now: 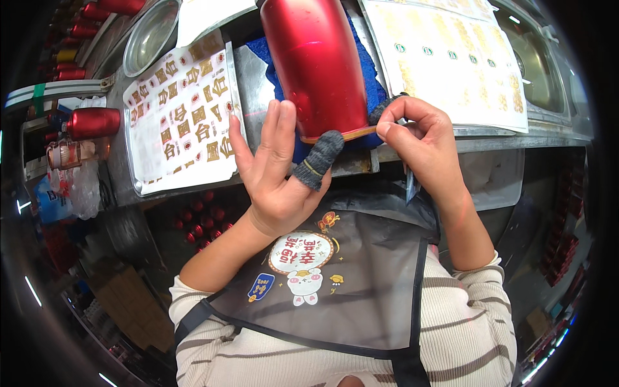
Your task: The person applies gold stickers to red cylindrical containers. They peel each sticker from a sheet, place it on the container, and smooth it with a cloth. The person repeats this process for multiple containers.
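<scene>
A glossy red bottle lies on a blue cloth, its base end toward me. A thin gold strip runs along the base edge. My left hand is open, fingers stretched up beside the bottle; its thumb, in a grey knitted cover, rests at the base edge. At the base's right corner, my right hand pinches the strip's end between thumb and finger. Another dark knitted cover shows behind those fingers. A small bluish piece sticks out below the right hand; I cannot tell what it is.
Left of the bottle lies a sheet of gold decals on a tray; another decal sheet lies at right. A metal bowl stands far left, a metal basin far right. Red bottles stand at left, more below the bench.
</scene>
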Action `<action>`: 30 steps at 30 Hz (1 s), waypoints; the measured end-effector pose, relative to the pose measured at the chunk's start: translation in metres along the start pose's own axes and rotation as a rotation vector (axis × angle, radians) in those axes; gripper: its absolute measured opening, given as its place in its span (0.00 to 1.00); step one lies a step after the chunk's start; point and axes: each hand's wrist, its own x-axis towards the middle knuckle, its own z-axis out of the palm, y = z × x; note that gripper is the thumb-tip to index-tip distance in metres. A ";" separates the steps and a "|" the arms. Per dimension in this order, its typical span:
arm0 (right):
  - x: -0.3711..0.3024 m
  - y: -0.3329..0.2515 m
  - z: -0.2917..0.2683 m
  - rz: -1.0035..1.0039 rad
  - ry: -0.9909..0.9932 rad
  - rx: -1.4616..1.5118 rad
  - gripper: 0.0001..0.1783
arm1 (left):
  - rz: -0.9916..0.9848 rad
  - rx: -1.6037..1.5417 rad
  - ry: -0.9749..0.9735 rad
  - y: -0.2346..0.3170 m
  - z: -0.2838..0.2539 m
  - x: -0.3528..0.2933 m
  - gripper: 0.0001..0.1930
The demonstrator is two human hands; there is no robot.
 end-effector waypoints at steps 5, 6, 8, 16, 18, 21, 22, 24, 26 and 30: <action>0.003 0.001 0.001 -0.027 0.005 -0.031 0.03 | 0.087 0.089 -0.061 0.010 -0.003 0.030 0.16; 0.003 0.003 0.000 -0.046 0.010 -0.031 0.03 | 0.125 0.118 -0.085 0.013 0.000 0.036 0.14; 0.003 0.003 0.002 -0.047 -0.002 -0.032 0.04 | 0.094 0.165 0.086 0.015 0.016 0.042 0.13; -0.002 0.006 0.012 -0.107 0.049 -0.075 0.07 | -0.274 -0.274 0.094 -0.002 0.007 0.000 0.30; -0.008 0.006 0.020 -0.146 0.086 -0.089 0.10 | -0.298 -0.276 0.056 -0.001 0.002 -0.019 0.29; -0.011 0.000 0.037 -0.320 0.162 -0.512 0.30 | -0.301 -0.288 0.005 -0.001 0.005 -0.038 0.24; -0.010 0.001 0.043 -0.366 0.193 -0.611 0.33 | -0.276 -0.264 0.015 0.000 0.008 -0.038 0.23; -0.008 0.005 0.051 -0.427 0.253 -0.710 0.36 | -0.223 -0.212 0.041 -0.001 0.014 -0.038 0.22; -0.004 0.009 0.054 -0.467 0.305 -0.710 0.35 | -0.225 -0.204 0.057 0.001 0.016 -0.036 0.19; -0.003 0.009 0.053 -0.392 0.278 -0.620 0.32 | -0.207 -0.178 0.055 0.001 0.016 -0.033 0.18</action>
